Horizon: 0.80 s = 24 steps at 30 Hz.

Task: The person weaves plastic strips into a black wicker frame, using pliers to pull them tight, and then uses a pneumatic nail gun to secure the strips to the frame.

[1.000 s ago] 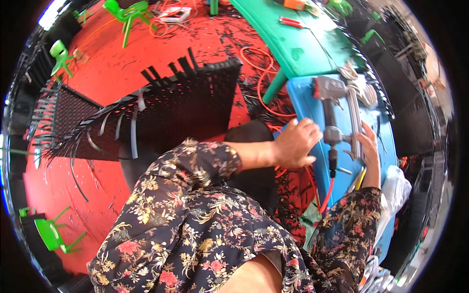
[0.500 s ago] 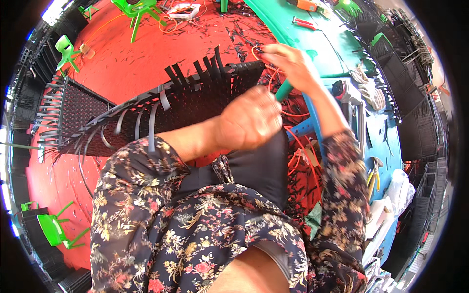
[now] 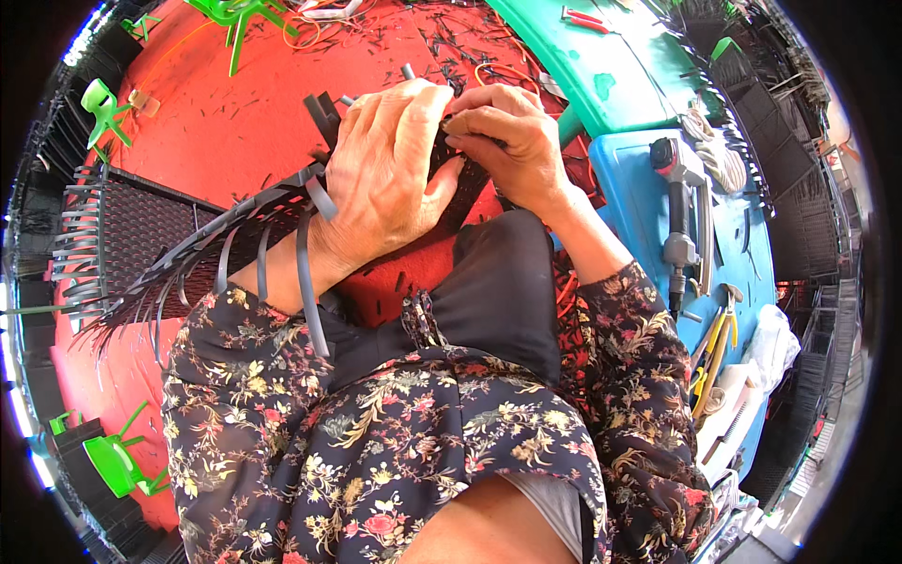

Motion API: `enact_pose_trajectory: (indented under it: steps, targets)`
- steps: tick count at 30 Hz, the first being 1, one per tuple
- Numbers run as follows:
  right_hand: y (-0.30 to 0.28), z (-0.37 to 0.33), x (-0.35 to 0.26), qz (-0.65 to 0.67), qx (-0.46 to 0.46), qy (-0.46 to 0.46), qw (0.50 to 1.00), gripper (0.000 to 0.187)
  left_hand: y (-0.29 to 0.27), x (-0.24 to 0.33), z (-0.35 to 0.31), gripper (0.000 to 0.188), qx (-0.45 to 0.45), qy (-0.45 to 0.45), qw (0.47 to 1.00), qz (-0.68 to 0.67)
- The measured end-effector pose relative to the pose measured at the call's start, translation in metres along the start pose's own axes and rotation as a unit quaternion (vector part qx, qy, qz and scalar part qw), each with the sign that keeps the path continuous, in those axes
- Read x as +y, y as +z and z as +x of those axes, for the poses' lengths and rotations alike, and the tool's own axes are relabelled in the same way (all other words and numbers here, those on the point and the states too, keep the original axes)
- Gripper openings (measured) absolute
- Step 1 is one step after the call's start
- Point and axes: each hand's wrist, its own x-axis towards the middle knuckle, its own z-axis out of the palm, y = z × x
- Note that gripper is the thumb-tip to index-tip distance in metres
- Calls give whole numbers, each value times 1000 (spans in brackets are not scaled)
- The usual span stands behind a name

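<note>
Over the feed, I am pinching the black woven panel beyond the lap with my right hand, my left hand covering its edge, grip hidden, its face seemingly largely woven while grey strips are hanging loose.

Red-handled pliers lie on a green table; a green chair stands on red flooring.

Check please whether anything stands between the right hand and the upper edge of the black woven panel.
Nothing visible does: the right hand is at the edge of the black woven panel, close beside the left hand. Loose strips hang across the left forearm, away from the right hand.
</note>
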Motion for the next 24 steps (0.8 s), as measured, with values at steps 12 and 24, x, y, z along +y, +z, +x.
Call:
enact_pose_trajectory:
  steps: [12,24]
  targets:
    - [-8,-14,-29,29,74,-39,996,19,-20,-2,-8,22,-145,-7,989,13]
    - [-13,-47,-83,1,111,-38,993,19,-33,26,-25,18,-226,-58,971,-57]
